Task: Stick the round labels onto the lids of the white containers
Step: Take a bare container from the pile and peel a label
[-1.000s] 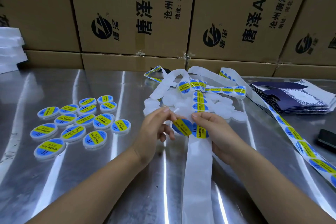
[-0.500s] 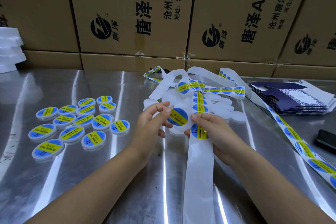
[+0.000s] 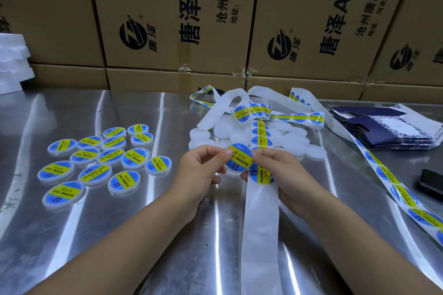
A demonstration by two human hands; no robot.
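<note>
**Label going onto a lid, held between both hands**

Nearest the viewer, a bare stretch of backing strip (image 3: 260, 235) runs up the shiny metal surface (image 3: 143, 235) towards the hands. The left hand (image 3: 201, 167) and right hand (image 3: 280, 170) are drawn together over it. Each pinches one edge of a white container (image 3: 233, 170) lifted off the surface, its lid tilted towards the camera. A round label (image 3: 239, 159), blue with a yellow band, lies across that lid. It looks seated, so the step in hand is judged to be pressing it flat. The strip passes over the right hand's fingers, and the next label (image 3: 260, 175) sits on it just below the container.

The next move would call for setting this container down with the finished ones, taking a plain one and peeling that next label cleanly.

To the left, the labelled containers (image 3: 96, 163) lie in a loose cluster. Beyond the hands is a heap of plain containers (image 3: 290, 141), partly under tangled label strips (image 3: 275, 116). All lids are shut, so the contents cannot be seen; the labels read "soldering paste". Cardboard boxes (image 3: 167, 19) close off the back.
</note>
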